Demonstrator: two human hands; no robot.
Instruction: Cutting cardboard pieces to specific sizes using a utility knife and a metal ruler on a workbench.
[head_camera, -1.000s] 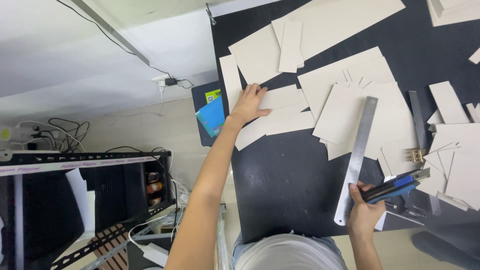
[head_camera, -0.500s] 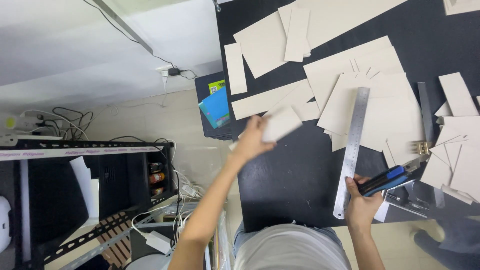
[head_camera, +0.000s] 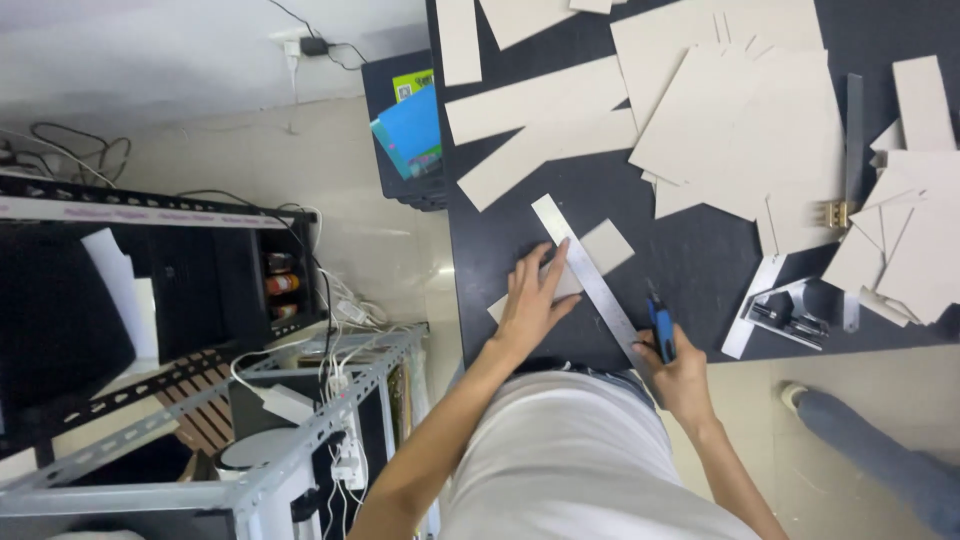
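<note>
My left hand (head_camera: 533, 298) lies flat, fingers spread, pressing a steel ruler (head_camera: 590, 275) down on a small grey cardboard piece (head_camera: 606, 246) near the front edge of the black table (head_camera: 700, 255). The ruler runs diagonally across the piece. My right hand (head_camera: 680, 375) grips a blue and black utility knife (head_camera: 661, 328) at the ruler's near end, its tip next to the ruler's edge.
Several grey cardboard sheets and strips (head_camera: 740, 120) cover the far part of the table. A metal square (head_camera: 780, 300) and a second long ruler (head_camera: 853, 130) lie at the right. A black box with blue folders (head_camera: 410, 125) stands left of the table, a metal shelf (head_camera: 200, 400) beyond it.
My left hand carried a small cardboard piece to the near edge and set it down. The steel ruler moved from the middle of the table onto that piece. The knife came beside it.
</note>
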